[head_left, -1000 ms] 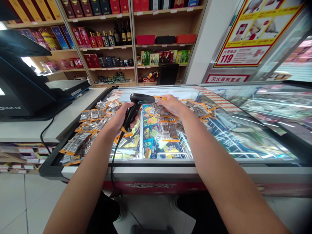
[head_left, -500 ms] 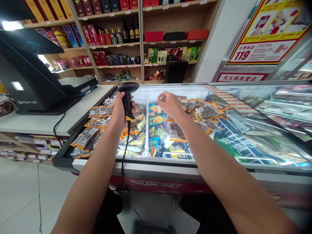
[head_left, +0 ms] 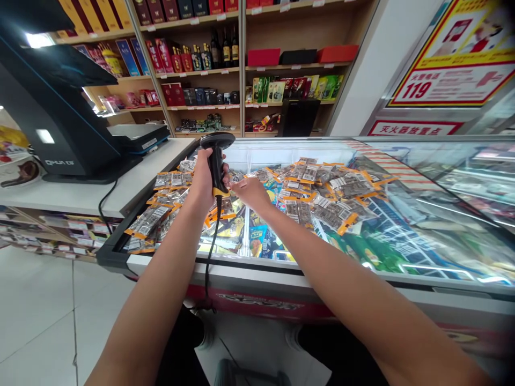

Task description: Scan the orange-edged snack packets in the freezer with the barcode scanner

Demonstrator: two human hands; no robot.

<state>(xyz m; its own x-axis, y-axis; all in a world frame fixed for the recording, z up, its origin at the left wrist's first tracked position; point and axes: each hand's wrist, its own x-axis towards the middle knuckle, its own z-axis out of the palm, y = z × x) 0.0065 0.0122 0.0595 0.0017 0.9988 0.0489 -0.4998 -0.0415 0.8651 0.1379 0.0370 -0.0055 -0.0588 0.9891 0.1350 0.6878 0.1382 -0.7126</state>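
My left hand (head_left: 202, 181) is closed round the handle of a black barcode scanner (head_left: 217, 142), held upright over the glass lid of a chest freezer (head_left: 406, 230). Its cable (head_left: 209, 257) hangs down over the freezer's front edge. My right hand (head_left: 253, 192) lies low just right of the scanner, fingers pinched together on the edge of a silver-and-orange snack packet (head_left: 233, 185) on the lid. Several such packets are spread to the right (head_left: 330, 187), and another pile lies to the left (head_left: 161, 206).
A black till terminal (head_left: 60, 123) stands on the white counter (head_left: 132, 185) left of the freezer. Wooden shelves (head_left: 241, 69) with bottles and boxes line the back wall. A red-and-yellow 119 sign (head_left: 446, 80) hangs at the right. White tiled floor lies at the lower left.
My left hand has raised the scanner upright and shifted it left. My right hand let go of the packet it held at the back and came down to the lid's middle, beside the scanner.
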